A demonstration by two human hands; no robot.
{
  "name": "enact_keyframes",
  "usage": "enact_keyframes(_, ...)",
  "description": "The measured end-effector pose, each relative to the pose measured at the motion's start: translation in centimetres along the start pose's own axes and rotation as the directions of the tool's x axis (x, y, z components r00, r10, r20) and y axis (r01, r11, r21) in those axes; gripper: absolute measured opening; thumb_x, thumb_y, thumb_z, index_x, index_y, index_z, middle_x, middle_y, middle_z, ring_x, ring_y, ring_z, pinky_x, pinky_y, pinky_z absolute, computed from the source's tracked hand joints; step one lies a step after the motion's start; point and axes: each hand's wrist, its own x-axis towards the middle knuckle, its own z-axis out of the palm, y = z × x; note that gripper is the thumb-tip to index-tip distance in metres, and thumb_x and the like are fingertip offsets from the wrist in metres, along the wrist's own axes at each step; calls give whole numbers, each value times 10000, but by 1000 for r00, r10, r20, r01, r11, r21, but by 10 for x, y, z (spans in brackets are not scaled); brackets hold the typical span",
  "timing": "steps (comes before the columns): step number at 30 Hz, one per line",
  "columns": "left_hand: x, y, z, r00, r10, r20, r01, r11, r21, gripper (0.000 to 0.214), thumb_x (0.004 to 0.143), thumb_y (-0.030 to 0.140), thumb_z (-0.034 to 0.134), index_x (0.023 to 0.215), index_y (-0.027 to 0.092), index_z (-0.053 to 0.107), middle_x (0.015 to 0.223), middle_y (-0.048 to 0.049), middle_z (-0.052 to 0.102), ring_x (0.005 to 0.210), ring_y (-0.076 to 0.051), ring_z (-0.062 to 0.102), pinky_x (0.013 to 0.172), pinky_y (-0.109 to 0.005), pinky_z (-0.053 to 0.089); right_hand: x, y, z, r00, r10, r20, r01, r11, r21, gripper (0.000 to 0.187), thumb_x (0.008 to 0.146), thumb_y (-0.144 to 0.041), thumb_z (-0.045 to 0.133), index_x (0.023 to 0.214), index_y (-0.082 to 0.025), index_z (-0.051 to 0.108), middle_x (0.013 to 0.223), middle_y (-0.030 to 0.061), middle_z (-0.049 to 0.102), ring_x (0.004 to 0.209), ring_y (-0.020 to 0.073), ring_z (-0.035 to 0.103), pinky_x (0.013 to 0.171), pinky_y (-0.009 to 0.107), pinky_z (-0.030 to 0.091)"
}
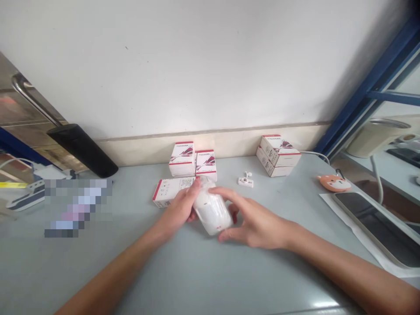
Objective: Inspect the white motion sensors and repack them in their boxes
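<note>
A white motion sensor in a thin clear plastic wrap is tilted above the grey table, between both hands. My left hand grips its upper left end, thumb on top. My right hand curves around its right side, with the thumb at the lower end and a fingertip near the upper edge. Just behind my left hand lies a white and red box, partly covered by that hand. A small white mounting bracket rests on the table beyond my right hand.
Two more boxes, a left one and a right one, stand by the wall. Two stacked boxes are farther right. A tablet-like dark panel, an orange animal-faced item and a black cylinder sit at the sides.
</note>
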Motion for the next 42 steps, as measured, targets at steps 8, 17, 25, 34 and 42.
enact_keyframes(8,-2,21,-34,836,542,89,-383,458,802,380,923,551,684,1198,288,682,1149,-68,675,1148,-288,582,974,-417,469,8,-2,-7,896,192,-400,-72,952,296,951,790,-440,889,1561,-424,332,1247,59,619,843,206,701,621,349,601)
enact_keyframes(17,-4,2,-24,797,479,367,-447,61,892,224,1011,429,616,1196,351,715,1371,-105,533,1255,-336,514,998,-547,504,12,2,-7,826,153,-542,-66,982,177,829,804,-431,874,1488,-309,421,973,2,679,851,211,679,813,425,588)
enact_keyframes(25,-19,-9,9,583,716,384,-523,-32,852,153,931,311,761,1072,346,714,1305,-82,483,1192,-313,517,971,-507,523,10,-11,3,730,55,-682,48,990,131,765,784,-389,899,1336,-339,371,972,-11,647,903,236,704,792,426,598)
enact_keyframes(34,-13,-24,20,460,874,158,-603,177,778,388,829,245,862,1096,340,597,1318,-65,469,1260,-301,547,1048,-523,538,4,-2,25,687,-74,-723,84,996,-22,770,775,-433,916,1225,-344,297,1197,68,604,1142,284,637,909,485,556)
enact_keyframes(42,-6,-18,18,351,936,17,-662,235,712,589,848,295,857,1280,321,458,1321,-97,407,1255,-271,539,1042,-530,559,-2,-5,-2,871,-156,-465,107,986,-129,423,1028,-359,596,1367,-339,343,1373,108,564,1278,301,583,1050,544,463)
